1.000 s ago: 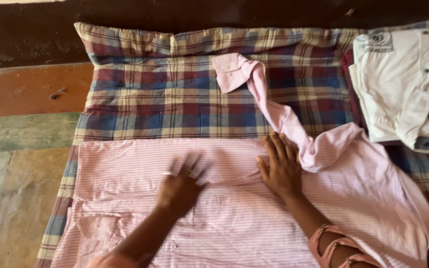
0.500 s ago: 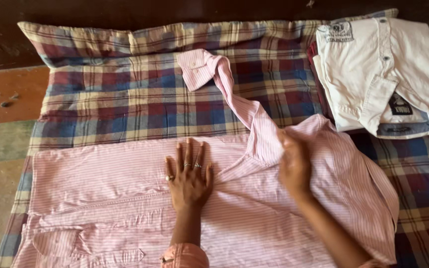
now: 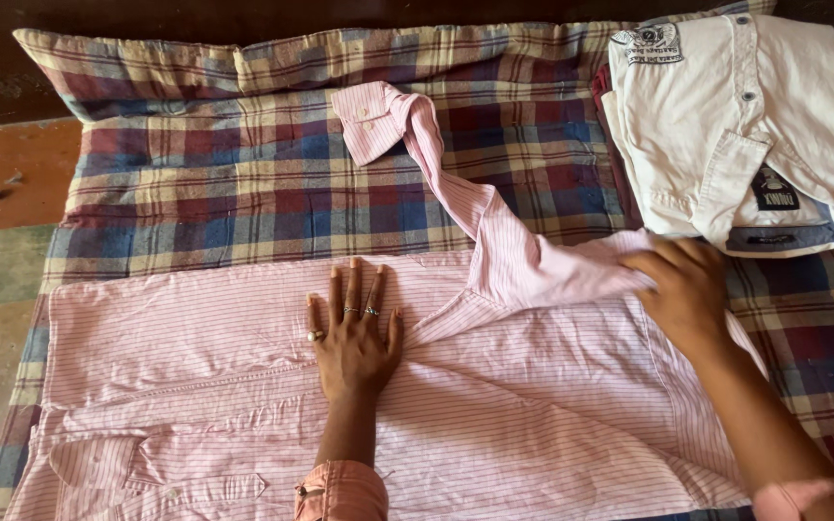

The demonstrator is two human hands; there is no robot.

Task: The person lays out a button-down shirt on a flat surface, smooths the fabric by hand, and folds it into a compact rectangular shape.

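Worn patchy floor (image 3: pixel 2 251); dark wall (image 3: pixel 243 19) behind.

Two bare forearms reach up from the lower edge, each with a salmon-pink cuff at the wrist; the left hand (image 3: pixel 354 338) lies flat, palm down, fingers spread and pointing away, with rings on several fingers; the right hand (image 3: pixel 684 289) is well apart to the right, palm down, fingers curled and pinched closed at the tips.

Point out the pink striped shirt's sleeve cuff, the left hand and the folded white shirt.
sleeve cuff (image 3: pixel 369 121): head view, middle of the cuff.
left hand (image 3: pixel 352 342): head view, back of the hand.
folded white shirt (image 3: pixel 697 125): head view, front panel.
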